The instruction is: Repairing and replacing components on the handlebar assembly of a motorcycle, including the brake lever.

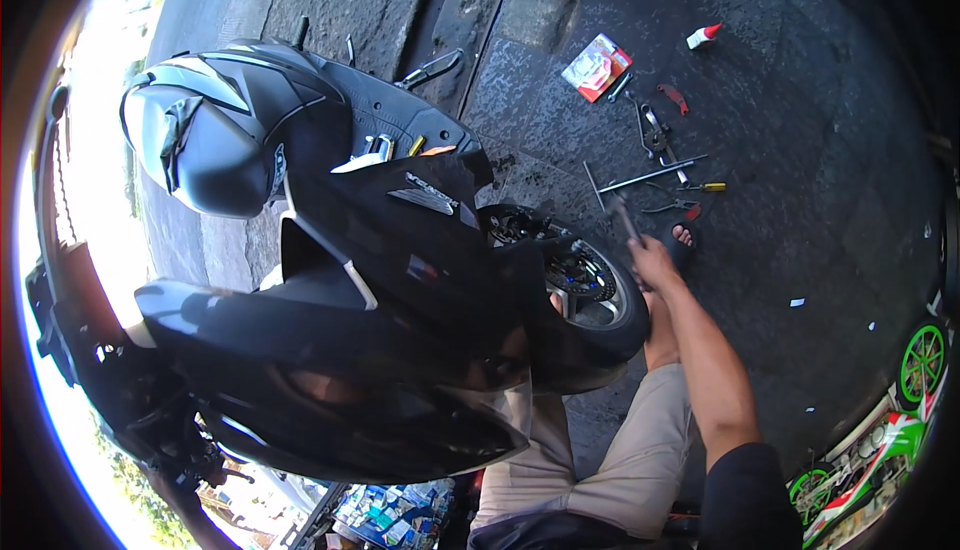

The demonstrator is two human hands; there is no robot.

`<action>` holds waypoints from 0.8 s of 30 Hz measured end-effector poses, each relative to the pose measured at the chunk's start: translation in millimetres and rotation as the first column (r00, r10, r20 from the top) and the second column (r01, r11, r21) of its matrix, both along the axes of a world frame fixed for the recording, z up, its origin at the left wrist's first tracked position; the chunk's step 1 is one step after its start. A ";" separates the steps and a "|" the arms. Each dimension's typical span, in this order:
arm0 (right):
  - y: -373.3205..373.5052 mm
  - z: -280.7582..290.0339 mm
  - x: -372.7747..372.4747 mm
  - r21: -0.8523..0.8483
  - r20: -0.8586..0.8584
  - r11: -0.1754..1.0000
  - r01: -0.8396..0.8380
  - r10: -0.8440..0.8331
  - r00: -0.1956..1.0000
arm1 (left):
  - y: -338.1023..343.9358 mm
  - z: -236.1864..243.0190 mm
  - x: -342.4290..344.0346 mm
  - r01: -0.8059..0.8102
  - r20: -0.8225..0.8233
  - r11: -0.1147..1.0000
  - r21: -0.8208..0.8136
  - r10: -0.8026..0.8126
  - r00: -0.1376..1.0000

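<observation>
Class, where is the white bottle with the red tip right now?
In the head view, the bottle is on the floor, upper right, to the right of the flat package.

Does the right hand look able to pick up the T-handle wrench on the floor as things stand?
Likely yes, once freed: the T-handle wrench looks largely uncovered, not far ahead of the right hand. For now, that hand is closed around a dark tool, which it would probably have to put down first.
</observation>
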State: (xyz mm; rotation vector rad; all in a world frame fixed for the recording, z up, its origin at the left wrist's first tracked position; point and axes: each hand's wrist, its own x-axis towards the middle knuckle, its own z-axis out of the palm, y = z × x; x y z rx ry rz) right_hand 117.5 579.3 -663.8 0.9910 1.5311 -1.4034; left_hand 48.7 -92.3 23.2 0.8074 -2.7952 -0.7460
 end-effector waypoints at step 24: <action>49.3 330.1 144.1 0.256 0.108 0.964 0.071 -0.101 0.989 | 117.4 -17.7 -33.8 -0.030 -0.123 0.969 0.246 0.061 0.991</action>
